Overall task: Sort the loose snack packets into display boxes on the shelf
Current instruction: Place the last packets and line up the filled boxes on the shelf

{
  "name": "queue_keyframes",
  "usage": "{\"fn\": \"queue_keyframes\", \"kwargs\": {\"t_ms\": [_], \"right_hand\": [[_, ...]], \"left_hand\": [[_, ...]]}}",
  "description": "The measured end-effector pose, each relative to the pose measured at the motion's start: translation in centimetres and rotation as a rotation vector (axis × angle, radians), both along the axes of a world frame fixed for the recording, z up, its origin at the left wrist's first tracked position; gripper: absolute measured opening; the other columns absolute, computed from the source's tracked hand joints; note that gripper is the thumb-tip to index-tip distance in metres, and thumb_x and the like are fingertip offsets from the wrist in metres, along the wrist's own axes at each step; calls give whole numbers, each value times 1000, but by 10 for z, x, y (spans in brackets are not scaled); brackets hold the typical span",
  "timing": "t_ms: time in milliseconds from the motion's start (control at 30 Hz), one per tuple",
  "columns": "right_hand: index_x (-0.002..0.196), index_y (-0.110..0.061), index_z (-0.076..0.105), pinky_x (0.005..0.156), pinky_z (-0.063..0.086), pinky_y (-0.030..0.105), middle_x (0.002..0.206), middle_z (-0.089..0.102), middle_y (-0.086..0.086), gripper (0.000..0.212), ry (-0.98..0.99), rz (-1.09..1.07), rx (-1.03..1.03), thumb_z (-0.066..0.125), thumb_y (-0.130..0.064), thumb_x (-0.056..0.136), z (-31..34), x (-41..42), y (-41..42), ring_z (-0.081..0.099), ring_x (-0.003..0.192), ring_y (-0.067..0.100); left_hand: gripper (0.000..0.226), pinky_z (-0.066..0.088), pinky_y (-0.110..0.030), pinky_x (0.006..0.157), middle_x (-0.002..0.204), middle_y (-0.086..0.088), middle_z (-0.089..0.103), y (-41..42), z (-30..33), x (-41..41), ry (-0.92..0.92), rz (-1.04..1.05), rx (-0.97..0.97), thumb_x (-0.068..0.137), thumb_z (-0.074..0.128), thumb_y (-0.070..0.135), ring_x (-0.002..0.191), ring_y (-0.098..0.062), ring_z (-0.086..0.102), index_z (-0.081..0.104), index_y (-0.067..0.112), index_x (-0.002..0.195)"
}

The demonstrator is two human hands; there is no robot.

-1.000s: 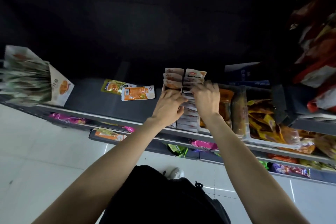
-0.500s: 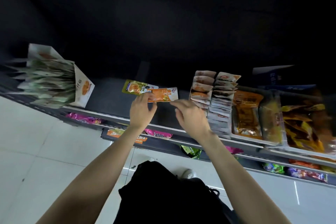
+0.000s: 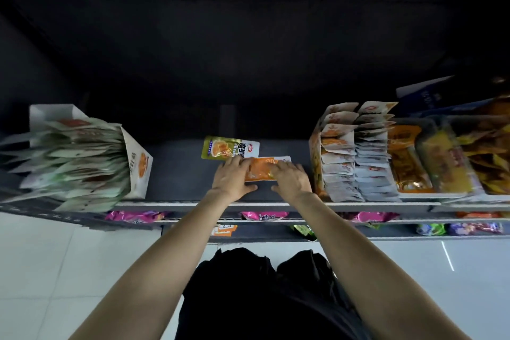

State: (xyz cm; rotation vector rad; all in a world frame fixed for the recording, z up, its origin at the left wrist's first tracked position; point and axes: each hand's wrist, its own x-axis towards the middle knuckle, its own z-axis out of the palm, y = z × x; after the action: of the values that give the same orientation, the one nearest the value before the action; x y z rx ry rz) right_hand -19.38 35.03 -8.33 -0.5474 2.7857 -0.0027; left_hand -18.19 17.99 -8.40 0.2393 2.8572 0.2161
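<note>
hidden: orange packet [image 3: 262, 171] ends covered by both hands; grip under fingers unclear
left hand [image 3: 233, 178]: fingers flat on packet
right hand [image 3: 291, 178]: same, fingers spread
nearby: green packet [image 3: 230, 148] just behind; display box [image 3: 335, 150] right, another box [image 3: 138, 165] left
surface: dark shelf [image 3: 179, 171], white tile floor [image 3: 41, 257]

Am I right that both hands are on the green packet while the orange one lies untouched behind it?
Swapped: in the head view the left hand and right hand rest on the orange packet; the green packet lies untouched behind it.
</note>
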Motion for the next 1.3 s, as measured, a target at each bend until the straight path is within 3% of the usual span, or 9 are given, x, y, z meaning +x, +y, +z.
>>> {"fn": "queue_keyframes", "kwargs": {"t_ms": [167,267,400,467,533,600,767,967,1300], "right_hand": [[120,-13,58,92,44,32,113,63,5,30,153,232,163,53,-12,90,3,17,5,62,102,22],[81,-14,69,67,50,26,73,68,2,21,297,184,22,78,-10,62,27,21,9,66,68,19],[85,-12,67,62,49,25,74,66,-1,11,412,-139,-592,70,-19,78,78,38,32,60,69,18],[99,-10,65,60,45,14,78,66,-5,26,256,-321,-768,74,-26,81,102,50,55,59,69,12],[97,-4,66,60,54,24,78,70,0,32,274,-348,-894,71,-32,83,120,60,74,65,65,17],[90,-3,68,50,54,38,74,71,8,37,407,-324,-932,62,-40,87,134,67,92,66,57,24],[70,-1,62,41,36,17,57,58,3,28,725,-415,-826,62,-20,91,167,64,130,54,44,20],[94,-3,73,60,35,-3,75,62,-7,15,835,-347,-725,60,2,89,175,54,149,48,68,-4],[108,-9,70,55,58,38,96,73,9,41,556,-47,-477,49,10,78,138,-5,159,71,80,26]], "left_hand": [[65,37,-35,105,139,-4,39,-2,1,1,-23,-139,-45,85,63,43,127,-21,40,40,16,140],[37,50,-37,85,128,-1,56,-4,16,2,84,-202,-6,98,45,36,110,-23,58,53,18,130],[26,56,-30,66,100,-1,72,-10,48,12,415,-232,402,95,51,25,84,-19,69,69,15,109],[22,53,-19,75,104,1,71,-1,70,23,392,-133,674,93,56,19,89,-9,65,69,10,109],[24,44,-7,79,107,5,67,16,91,32,257,-36,890,93,57,17,95,0,60,67,10,113],[23,43,-7,78,106,11,66,39,107,34,163,3,1028,93,58,17,96,2,60,67,14,113],[11,52,-26,72,91,11,71,97,129,12,256,133,1246,88,65,20,87,-6,65,72,21,96],[15,55,-28,74,91,14,69,134,122,-14,296,157,1099,86,68,26,84,0,64,72,20,99],[62,41,-34,96,137,2,52,143,85,-28,-149,320,835,89,63,29,106,-16,62,34,20,143]]}}
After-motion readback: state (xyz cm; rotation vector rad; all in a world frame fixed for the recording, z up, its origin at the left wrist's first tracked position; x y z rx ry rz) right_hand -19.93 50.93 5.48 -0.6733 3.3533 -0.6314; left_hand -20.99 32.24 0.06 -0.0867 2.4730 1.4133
